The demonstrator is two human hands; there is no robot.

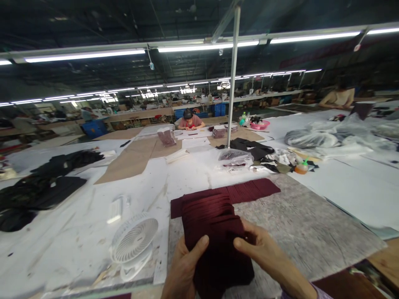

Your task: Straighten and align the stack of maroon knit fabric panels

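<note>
over the grey mat (305, 224), the maroon fabric bundle (220, 245), probably soft and floppy, is clasped by left hand (184, 268) and right hand (266, 251), best at both sides.

Maroon cloth (220, 245) hides most fingers of the left hand (183, 265).

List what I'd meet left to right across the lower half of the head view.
Black cloth pile → white fan → left hand → folded dark red fabric → right hand → small bottle of orange liquid. Left out: the dark red strip behind the folded fabric, as they overlap.
</note>
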